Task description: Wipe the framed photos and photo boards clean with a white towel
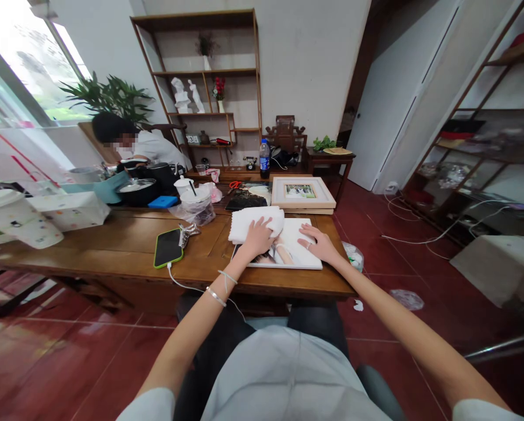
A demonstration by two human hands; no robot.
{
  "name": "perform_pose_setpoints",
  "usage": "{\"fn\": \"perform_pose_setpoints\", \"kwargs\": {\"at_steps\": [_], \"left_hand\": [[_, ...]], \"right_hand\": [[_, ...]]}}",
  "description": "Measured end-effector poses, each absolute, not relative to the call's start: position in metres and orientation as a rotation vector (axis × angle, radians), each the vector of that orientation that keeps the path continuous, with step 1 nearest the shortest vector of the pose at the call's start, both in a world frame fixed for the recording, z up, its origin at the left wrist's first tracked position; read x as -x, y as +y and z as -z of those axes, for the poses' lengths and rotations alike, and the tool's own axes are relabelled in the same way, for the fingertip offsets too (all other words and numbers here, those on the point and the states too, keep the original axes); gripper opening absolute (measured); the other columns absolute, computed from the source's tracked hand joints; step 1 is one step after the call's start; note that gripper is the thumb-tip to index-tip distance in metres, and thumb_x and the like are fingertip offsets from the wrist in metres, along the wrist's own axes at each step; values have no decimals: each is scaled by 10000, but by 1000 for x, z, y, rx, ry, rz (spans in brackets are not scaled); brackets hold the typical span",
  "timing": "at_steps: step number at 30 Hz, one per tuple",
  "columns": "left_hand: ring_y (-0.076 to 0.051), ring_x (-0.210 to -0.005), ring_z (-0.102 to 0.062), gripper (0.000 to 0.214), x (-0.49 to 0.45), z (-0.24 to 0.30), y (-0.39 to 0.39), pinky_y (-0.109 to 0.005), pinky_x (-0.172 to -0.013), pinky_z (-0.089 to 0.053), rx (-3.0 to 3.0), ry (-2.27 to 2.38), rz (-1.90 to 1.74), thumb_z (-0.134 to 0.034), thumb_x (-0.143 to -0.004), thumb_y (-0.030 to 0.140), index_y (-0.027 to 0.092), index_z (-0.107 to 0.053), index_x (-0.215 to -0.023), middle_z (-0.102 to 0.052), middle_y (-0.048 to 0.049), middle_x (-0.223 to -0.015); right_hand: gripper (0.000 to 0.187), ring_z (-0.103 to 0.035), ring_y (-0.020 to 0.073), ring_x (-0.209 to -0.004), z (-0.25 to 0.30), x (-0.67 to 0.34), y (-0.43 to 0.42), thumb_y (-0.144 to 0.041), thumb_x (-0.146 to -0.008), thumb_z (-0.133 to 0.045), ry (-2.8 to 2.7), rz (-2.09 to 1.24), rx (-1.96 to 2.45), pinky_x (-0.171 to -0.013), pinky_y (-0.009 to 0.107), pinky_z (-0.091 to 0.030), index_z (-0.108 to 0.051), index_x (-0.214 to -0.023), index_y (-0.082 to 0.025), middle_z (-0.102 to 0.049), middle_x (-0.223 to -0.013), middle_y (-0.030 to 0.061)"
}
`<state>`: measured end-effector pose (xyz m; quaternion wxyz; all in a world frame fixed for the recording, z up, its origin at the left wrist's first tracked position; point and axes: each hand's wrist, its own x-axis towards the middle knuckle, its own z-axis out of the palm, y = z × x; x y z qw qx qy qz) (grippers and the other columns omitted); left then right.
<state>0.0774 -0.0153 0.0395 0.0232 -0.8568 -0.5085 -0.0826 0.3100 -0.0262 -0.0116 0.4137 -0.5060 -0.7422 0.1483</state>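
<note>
A white-bordered photo print (297,256) lies flat on the wooden table (125,245) in front of me. My left hand (258,237) presses a folded white cloth (253,223) against the upper left part of the print, fingers curled over the cloth. Flat on the print's right side lies my right hand (318,242), fingers stretched out and holding nothing. A ring shows on one finger of the right hand.
A green-cased phone (167,248) with a cable lies left of the print. A framed picture (302,194) sits on stacked frames behind it, beside a dark print (246,200). A seated person (132,146) is at the far left, with pots, cups, a plastic bag and a water bottle (264,159).
</note>
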Motion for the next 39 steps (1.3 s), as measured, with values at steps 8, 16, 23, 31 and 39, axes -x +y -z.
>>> {"fn": "perform_pose_setpoints", "kwargs": {"at_steps": [8, 16, 23, 31, 39], "left_hand": [[-389, -1345, -314, 297, -91, -66, -127, -567, -1039, -326, 2713, -1441, -20, -479, -865, 203, 143, -690, -1065, -366, -135, -1480], [-359, -1374, -286, 296, -88, -78, -162, -541, -1063, -324, 2941, -1185, -35, -490, -859, 209, 173, -671, -1091, -319, -94, -1511], [-326, -1402, -231, 356, -87, -67, -108, -543, -1100, -264, 2937, -1275, 14, -475, -906, 283, 182, -590, -1228, -281, -73, -1527], [-336, -1407, -200, 386, -89, -49, -43, -569, -1099, -224, 2655, -1626, 126, -414, -937, 384, 181, -618, -1193, -252, -74, -1541], [-340, -1360, -289, 320, -98, -45, -57, -576, -1071, -262, 2501, -1669, 179, -434, -925, 292, 185, -671, -1113, -374, -95, -1480]], "right_hand": [[359, -471, 260, -1282, 6, -308, -29, -303, -764, -672, -1882, -371, 1301, -1112, 447, -329, -691, -1113, -221, -583, -1304, 85], [380, -472, 249, -1282, 4, -311, -28, -197, -738, -658, -1900, -407, 1271, -1105, 432, -342, -691, -1115, -222, -581, -1307, 77], [407, -463, 251, -1289, 4, -312, -28, -133, -735, -601, -1928, -367, 1290, -1112, 439, -327, -686, -1127, -205, -578, -1310, 81], [338, -474, 259, -1280, 7, -309, -29, -303, -804, -624, -1902, -349, 1291, -1108, 452, -330, -685, -1119, -197, -578, -1306, 108], [337, -476, 255, -1278, 9, -309, -28, -303, -805, -626, -1901, -350, 1286, -1105, 447, -335, -685, -1120, -196, -577, -1308, 109]]}}
